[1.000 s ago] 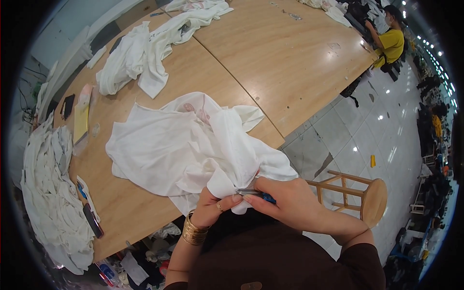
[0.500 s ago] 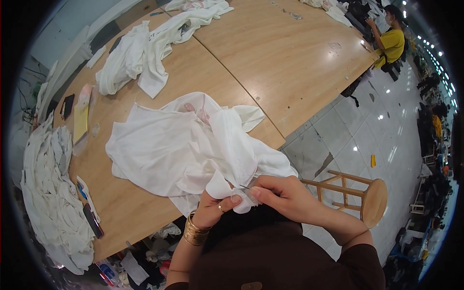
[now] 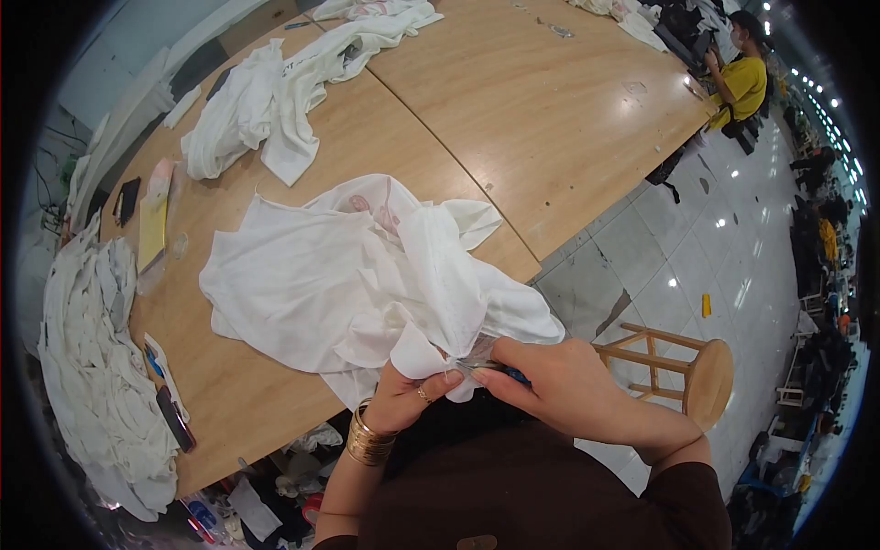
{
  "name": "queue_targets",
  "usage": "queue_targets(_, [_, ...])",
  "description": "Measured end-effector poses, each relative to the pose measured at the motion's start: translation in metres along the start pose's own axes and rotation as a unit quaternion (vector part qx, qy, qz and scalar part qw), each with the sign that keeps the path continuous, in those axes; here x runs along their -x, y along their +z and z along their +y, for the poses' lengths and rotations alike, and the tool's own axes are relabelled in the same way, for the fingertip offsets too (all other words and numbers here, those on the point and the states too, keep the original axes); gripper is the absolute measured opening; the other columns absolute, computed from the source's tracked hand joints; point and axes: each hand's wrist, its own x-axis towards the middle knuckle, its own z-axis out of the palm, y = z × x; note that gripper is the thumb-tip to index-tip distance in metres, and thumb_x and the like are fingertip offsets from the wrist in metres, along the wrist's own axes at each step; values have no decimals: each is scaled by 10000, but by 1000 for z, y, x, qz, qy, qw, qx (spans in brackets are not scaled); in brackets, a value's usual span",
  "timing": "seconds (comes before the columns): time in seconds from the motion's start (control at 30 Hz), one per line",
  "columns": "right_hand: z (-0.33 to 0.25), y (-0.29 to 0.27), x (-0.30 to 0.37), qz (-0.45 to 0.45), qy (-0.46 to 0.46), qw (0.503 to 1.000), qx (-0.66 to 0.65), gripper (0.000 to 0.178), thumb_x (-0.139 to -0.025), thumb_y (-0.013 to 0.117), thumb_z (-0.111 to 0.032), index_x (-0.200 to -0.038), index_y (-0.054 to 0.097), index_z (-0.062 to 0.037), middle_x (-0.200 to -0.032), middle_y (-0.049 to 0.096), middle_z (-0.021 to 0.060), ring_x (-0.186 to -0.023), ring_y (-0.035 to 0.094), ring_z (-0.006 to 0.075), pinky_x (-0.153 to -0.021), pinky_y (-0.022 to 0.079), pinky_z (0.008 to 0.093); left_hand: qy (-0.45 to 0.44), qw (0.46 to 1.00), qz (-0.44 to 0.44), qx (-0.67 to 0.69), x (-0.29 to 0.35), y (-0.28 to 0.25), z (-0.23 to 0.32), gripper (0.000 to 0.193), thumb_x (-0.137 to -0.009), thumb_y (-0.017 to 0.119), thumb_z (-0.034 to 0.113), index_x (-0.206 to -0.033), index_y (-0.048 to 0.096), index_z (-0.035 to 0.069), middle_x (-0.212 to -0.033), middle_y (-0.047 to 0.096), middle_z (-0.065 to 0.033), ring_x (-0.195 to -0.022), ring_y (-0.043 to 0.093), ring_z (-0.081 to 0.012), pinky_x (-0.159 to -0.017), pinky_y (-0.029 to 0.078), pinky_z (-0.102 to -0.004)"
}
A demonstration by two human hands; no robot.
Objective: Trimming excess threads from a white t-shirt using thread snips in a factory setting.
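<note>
A white garment [image 3: 293,275] with a faint reddish print lies bunched over the near table edge. My left hand [image 3: 408,396], wearing a ring and a gold bracelet, pinches a fold of it between thumb and fingers. In my right hand [image 3: 570,390] is a small pair of thread snips [image 3: 478,365], with metal blades and a blue part showing beside the thumb. Their tips meet the cloth right by my left thumb. Whether the blades are closed on a thread is too small to tell.
White garments lie heaped on the wooden table [image 3: 513,101]: a pile [image 3: 96,367] at left and another [image 3: 243,119] farther back. A yellow pad [image 3: 153,235] and a phone [image 3: 176,417] rest nearby. A wooden stool [image 3: 708,385] stands at right. A person in yellow [image 3: 744,84] works far right.
My right hand has turned and shifted slightly to the right, so the snips' blades and blue part now show. The left hand keeps its pinch on the cloth.
</note>
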Motion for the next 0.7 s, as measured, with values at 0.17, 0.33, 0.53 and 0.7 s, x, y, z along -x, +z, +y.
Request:
queue_targets(0.17, [0, -1, 0, -7, -3, 1000, 9, 276, -835, 539, -338, -754, 500, -77, -539, 489, 102, -504, 512, 311, -448, 400, 373, 16, 999, 2, -28, -1, 3, 0, 195, -801, 601, 70, -984, 563, 16, -918, 584, -27, -847, 529, -104, -755, 429, -259])
queue_targets(0.33, [2, 3, -1, -2, -5, 1000, -8, 274, -838, 536, -336, -753, 504, -78, -552, 499, 101, -509, 512, 314, -447, 400, 376, 16, 999, 5, -31, -2, 4, 1, 183, -799, 604, 68, -970, 562, 20, -904, 584, -24, -835, 528, -102, -750, 429, -258])
queue_targets(0.53, [7, 7, -6, -33, 35, 988, -144, 249, -848, 535, -300, -791, 551, -58, -566, 499, 112, -509, 505, 258, -480, 387, 332, 7, 1000, 23, 1, 1, -1, -5, 212, -786, 619, 68, -979, 542, 29, -903, 567, -14, -838, 521, -101, -757, 427, -258])
queue_targets(0.7, [7, 5, -7, -83, 90, 963, -239, 246, -857, 536, -266, -811, 555, -25, -567, 469, 62, -531, 417, 110, -504, 359, 259, -4, 1000, 20, -6, -1, 1, 0, 208, -783, 625, 69, -966, 534, 30, -898, 558, -9, -841, 513, -94, -762, 424, -254])
